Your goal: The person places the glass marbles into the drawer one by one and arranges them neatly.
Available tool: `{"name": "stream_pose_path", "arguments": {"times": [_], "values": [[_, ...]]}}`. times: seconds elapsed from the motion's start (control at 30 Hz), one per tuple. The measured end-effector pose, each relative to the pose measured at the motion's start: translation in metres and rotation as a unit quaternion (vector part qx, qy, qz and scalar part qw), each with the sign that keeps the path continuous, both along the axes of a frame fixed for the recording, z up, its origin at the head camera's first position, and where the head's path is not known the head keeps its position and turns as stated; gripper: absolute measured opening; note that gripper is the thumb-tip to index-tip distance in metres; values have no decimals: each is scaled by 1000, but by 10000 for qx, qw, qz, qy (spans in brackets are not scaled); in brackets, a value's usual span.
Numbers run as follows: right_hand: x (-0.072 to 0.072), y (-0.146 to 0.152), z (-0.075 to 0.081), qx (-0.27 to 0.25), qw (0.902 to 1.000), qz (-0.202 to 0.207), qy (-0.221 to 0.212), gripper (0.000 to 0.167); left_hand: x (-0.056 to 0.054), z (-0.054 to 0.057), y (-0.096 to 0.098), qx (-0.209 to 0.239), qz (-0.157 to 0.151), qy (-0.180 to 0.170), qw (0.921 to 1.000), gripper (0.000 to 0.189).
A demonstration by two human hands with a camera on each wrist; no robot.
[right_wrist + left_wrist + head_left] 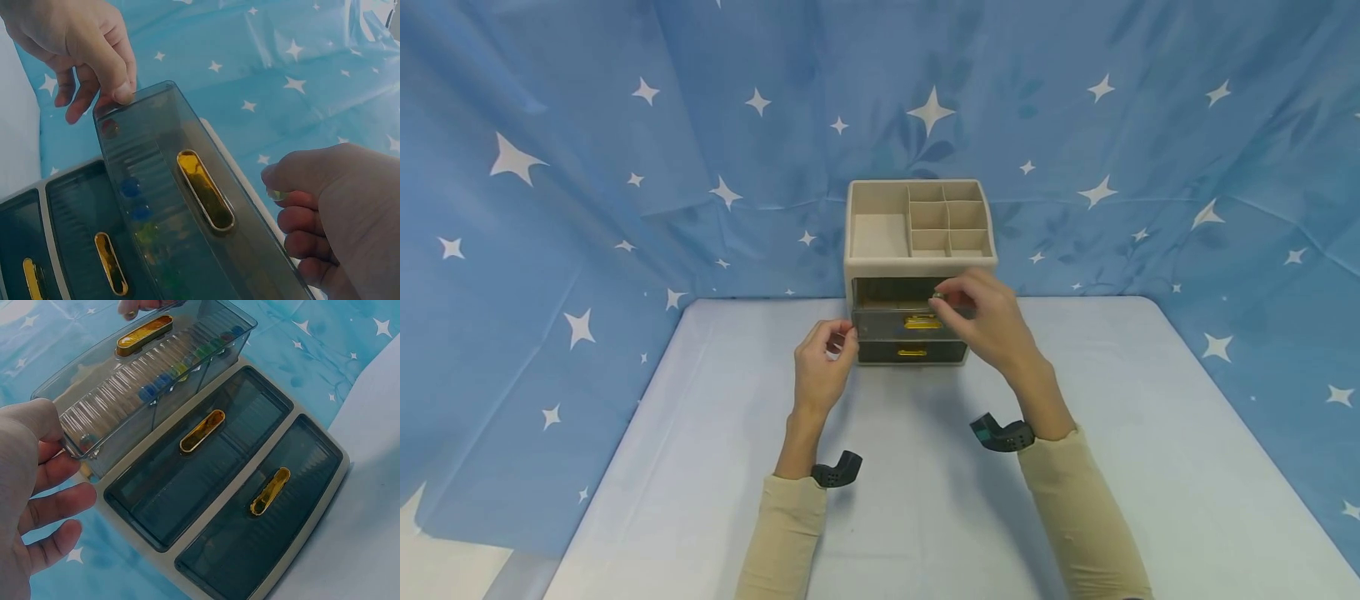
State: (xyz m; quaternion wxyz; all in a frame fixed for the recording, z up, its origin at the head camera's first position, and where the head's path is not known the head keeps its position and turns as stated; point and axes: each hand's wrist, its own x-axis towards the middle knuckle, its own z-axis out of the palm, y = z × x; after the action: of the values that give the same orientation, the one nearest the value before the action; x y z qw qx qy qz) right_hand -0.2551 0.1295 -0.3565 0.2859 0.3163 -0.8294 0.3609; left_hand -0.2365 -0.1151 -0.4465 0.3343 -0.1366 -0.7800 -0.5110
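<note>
A cream desktop drawer organizer (921, 267) stands at the far side of the table, its clear top drawer (880, 325) pulled out. My left hand (823, 367) pinches that drawer's front left corner between thumb and forefinger, the other fingers loosely bent. Above the drawer's right part, my right hand (988, 321) holds a small, clear greenish glass marble (275, 195) between thumb and forefinger. Through the drawer's wall, several coloured marbles (164, 380) show in a row, blue, yellow, green and red. A gold handle (205, 189) sits on the drawer front.
Two lower dark drawers (199, 450) with gold handles are closed. Open compartments (880, 237) form the organizer's top. The white table (910, 517) spreads around it, and a blue star-patterned cloth (790, 150) hangs behind.
</note>
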Motion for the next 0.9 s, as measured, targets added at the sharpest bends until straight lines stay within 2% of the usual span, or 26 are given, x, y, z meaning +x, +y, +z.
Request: {"name": "stream_pose_path", "arguments": {"times": [0.2,0.57,0.9], "values": [[-3,-10,3,282,9995,-13,-134,15,0,0,0,-55,15,37,10000,10],[-9,-32,11,935,9936,-46,-633,20,-1,-2,0,-14,49,61,10000,10],[-14,-45,14,1109,9901,197,-837,21,-1,-1,0,-47,24,24,10000,10]]}}
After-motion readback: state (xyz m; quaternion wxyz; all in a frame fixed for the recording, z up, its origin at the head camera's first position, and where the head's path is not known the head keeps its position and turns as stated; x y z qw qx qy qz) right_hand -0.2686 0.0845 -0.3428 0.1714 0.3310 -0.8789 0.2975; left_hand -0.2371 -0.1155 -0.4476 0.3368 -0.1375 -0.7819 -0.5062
